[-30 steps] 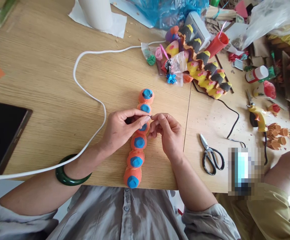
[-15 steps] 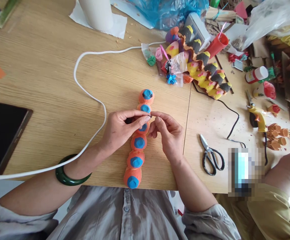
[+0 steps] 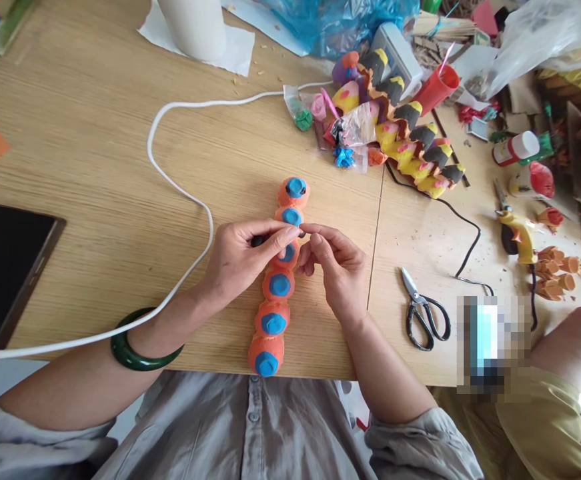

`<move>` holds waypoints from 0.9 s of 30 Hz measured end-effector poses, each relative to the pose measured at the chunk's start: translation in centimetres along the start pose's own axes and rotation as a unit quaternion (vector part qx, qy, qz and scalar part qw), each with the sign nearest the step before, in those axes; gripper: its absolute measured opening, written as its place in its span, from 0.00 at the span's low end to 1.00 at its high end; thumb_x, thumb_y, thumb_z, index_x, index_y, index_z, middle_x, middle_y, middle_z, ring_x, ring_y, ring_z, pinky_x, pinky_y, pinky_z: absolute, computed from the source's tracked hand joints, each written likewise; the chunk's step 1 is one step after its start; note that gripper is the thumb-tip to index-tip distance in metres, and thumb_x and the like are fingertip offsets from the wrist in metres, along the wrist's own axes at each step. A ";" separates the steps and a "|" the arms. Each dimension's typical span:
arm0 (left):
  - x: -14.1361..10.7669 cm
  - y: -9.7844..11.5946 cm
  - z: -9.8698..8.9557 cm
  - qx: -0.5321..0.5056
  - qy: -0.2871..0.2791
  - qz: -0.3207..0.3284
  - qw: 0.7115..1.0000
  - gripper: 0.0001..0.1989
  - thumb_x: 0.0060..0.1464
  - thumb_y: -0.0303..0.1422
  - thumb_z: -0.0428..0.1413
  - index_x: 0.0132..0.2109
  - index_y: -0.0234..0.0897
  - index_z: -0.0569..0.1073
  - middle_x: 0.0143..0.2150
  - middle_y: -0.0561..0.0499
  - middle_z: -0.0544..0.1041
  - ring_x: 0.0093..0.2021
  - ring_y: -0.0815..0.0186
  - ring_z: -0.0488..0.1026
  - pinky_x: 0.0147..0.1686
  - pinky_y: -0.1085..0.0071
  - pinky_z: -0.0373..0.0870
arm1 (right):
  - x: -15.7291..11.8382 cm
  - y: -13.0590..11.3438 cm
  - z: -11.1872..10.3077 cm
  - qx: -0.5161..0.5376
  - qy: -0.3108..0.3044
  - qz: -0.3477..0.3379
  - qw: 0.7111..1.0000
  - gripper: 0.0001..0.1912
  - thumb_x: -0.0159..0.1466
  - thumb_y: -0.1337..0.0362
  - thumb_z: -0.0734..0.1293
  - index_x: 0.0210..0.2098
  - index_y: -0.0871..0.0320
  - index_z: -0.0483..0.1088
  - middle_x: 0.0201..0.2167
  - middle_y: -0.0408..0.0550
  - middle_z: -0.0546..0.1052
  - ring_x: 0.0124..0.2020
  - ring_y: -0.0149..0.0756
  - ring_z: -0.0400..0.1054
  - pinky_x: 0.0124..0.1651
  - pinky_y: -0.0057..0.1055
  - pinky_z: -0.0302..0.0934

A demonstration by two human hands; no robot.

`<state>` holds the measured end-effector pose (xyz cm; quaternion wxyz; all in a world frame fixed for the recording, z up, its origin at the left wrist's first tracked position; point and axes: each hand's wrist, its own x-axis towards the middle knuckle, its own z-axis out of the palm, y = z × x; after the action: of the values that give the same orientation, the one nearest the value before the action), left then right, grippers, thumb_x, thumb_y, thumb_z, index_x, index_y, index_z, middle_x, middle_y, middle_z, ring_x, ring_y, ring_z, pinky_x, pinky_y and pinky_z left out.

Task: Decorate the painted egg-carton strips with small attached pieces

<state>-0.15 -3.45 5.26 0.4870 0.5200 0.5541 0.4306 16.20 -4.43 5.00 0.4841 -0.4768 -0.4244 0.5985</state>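
Observation:
An orange caterpillar-like row of bumps (image 3: 277, 287) with blue patches on top lies lengthwise on the wooden table before me. Its far bump bears two small dark marks. Over its middle, my left hand (image 3: 247, 253) is closed on a lump of black clay (image 3: 257, 241), part of which shows behind the thumb. A small dark bit sticks out at its thumb and fingertip. Touching or nearly touching that bit is the index fingertip of my right hand (image 3: 337, 263); its thumb is apart and the other fingers are curled. Whether the right fingertips grip anything cannot be made out.
Black-handled scissors (image 3: 424, 313) lie to the right. A white cable (image 3: 153, 147) curves across the left, near a dark tablet (image 3: 10, 273). Painted bumpy strips (image 3: 410, 133), a red cup (image 3: 436, 90) and a yellow glue gun (image 3: 517, 237) are farther right. Another person's arm (image 3: 565, 340) rests at lower right.
The fingertips have shifted very slightly around the small dark bit. Otherwise both hands and the orange row stay in place.

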 end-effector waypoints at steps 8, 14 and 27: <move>0.0 0.2 0.1 0.000 -0.011 0.001 1.000 0.12 0.59 0.43 0.63 0.34 0.40 0.84 0.25 0.54 0.76 0.28 0.67 0.72 0.29 0.72 0.70 | 0.0 0.0 0.1 -0.013 -0.010 0.004 1.000 0.12 0.69 0.51 0.71 0.42 0.51 0.81 0.23 0.39 0.77 0.24 0.29 0.70 0.30 0.31 0.69; 0.0 -0.1 -0.1 -0.019 -0.008 0.001 1.000 0.15 0.61 0.46 0.63 0.34 0.40 0.84 0.25 0.54 0.76 0.29 0.68 0.72 0.30 0.72 0.69 | 0.1 0.2 0.0 0.009 0.006 -0.004 1.000 0.11 0.70 0.53 0.70 0.45 0.52 0.80 0.24 0.38 0.77 0.23 0.28 0.70 0.29 0.29 0.68; 0.1 -0.5 0.0 -0.026 0.015 -0.012 0.999 0.18 0.61 0.49 0.63 0.33 0.40 0.82 0.29 0.53 0.77 0.31 0.66 0.72 0.33 0.72 0.71 | 0.0 0.0 0.3 0.003 0.024 0.004 1.000 0.10 0.65 0.54 0.75 0.39 0.53 0.77 0.26 0.39 0.77 0.23 0.28 0.68 0.29 0.29 0.71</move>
<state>-0.25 -3.43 4.74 0.4970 0.4941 0.5565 0.4463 15.86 -4.50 5.02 0.4933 -0.4913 -0.4091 0.5899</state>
